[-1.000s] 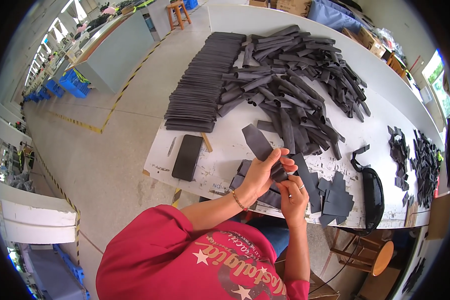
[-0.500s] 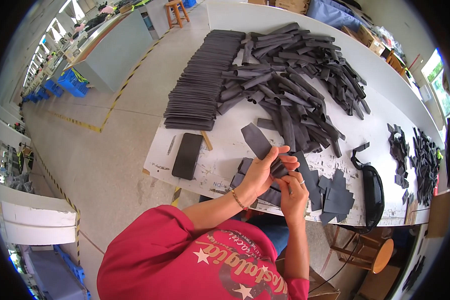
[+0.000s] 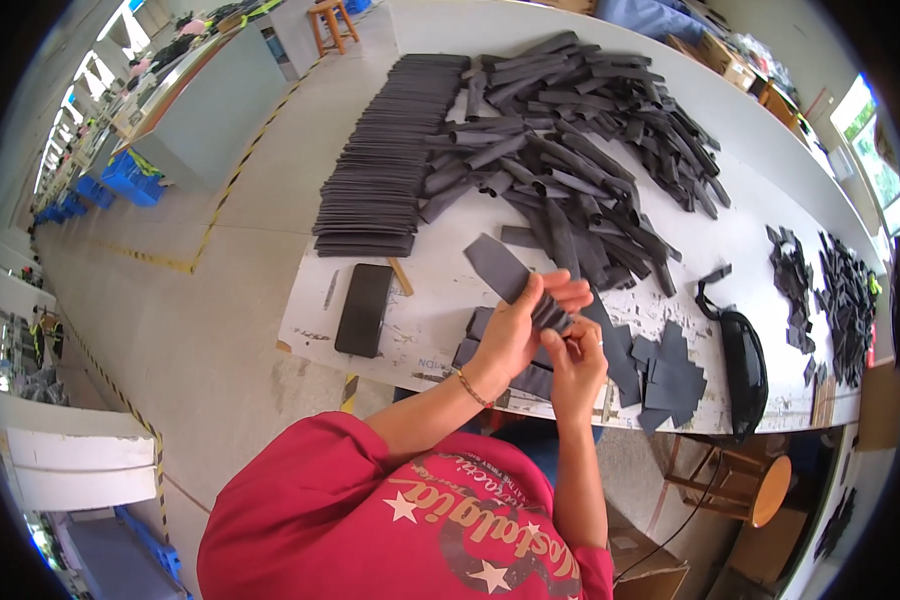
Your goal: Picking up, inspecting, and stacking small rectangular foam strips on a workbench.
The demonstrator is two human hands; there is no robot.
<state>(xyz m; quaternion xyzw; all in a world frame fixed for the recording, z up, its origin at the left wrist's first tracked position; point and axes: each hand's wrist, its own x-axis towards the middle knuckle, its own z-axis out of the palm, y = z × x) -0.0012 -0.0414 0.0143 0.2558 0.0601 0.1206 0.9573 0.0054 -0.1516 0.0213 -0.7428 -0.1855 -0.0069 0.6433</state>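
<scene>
A dark grey fabric piece (image 3: 497,266) is held over the table edge, its flat end pointing up and away from me. My left hand (image 3: 515,335) is closed on it, thumb on top, with its other fingers stretched out behind. My right hand (image 3: 577,372) pinches the near, folded end between thumb and fingers. Part of that end is hidden by my fingers. Under my hands lie dark folded pieces (image 3: 533,381), partly covered by my left wrist. Flat dark pieces (image 3: 674,382) lie loosely overlapped to the right of my right hand.
Beyond my hands stand a neat row of stacked dark pieces (image 3: 378,165) and a heap of rolled dark fabric tubes (image 3: 580,150). A black phone-like slab (image 3: 364,311) lies at left, a black pouch (image 3: 742,372) at right. A wooden stool (image 3: 770,490) stands below the table's right side.
Both hands stay on the fabric piece. The left fingers have straightened slightly, and the right hand has shifted a little up against the folded end. The whole view has shifted slightly.
</scene>
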